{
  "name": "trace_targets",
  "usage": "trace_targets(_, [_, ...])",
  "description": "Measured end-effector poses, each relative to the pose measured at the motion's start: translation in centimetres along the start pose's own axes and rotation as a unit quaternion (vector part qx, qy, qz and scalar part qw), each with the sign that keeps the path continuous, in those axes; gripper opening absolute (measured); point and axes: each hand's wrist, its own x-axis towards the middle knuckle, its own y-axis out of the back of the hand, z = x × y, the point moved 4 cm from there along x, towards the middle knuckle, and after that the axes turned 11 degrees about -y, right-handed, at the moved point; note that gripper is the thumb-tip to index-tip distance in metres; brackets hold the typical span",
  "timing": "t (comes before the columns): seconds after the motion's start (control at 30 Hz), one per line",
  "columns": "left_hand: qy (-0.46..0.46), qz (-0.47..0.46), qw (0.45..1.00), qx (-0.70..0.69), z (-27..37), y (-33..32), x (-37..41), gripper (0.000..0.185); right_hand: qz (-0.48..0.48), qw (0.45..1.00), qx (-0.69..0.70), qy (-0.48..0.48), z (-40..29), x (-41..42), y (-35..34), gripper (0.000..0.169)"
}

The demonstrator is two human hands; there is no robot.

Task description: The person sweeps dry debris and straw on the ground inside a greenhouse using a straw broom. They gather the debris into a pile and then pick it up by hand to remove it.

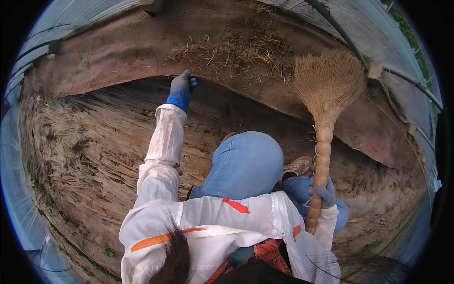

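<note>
My left hand (181, 89), in a blue and grey work glove, pinches the near edge of a reddish-brown ground sheet (117, 67), which lifts slightly there. Dark shade falls beneath that raised edge. A straw hand broom (324, 103) stands upright on my right, its bristles fanned out at the top over the sheet. Around the lower part of its bound handle, my gloved right hand (325, 193) is closed. Loose straw and soil (244, 53) lie in a heap on top of the sheet, ahead of my left hand.
Wrinkled, soil-stained sheeting (88, 149) covers the floor under my bent knee (248, 163). Clear plastic film (372, 25) and metal pipes (337, 26) of a tunnel frame curve along the far side. Small green weeds (107, 250) grow at lower left.
</note>
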Motion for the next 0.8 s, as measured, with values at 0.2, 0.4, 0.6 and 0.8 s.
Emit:
trace_targets(0.2, [-0.041, -0.01, 0.996, -0.074, 1.2, 0.2, 0.4, 0.018, -0.019, 1.0, 0.008, 0.01, -0.6, -1.0, -1.8, 0.066])
trace_targets(0.4, [-0.074, -0.067, 0.988, -0.113, 7.6, -3.2, -3.6, 0.018, -0.035, 0.999, 0.004, 0.031, -0.8, -1.6, -1.5, 0.065])
trace_targets(0.6, [-0.035, -0.043, 0.993, -0.108, 8.2, -4.6, -2.5, 0.014, -0.03, 0.998, -0.002, 0.057, -1.1, -2.4, -1.2, 0.067])
trace_targets(0.8, [-0.033, -0.03, 0.998, -0.039, 4.6, -2.0, -2.3, 0.014, 0.028, 0.999, 0.007, 0.045, -0.7, -2.9, 1.0, 0.07])
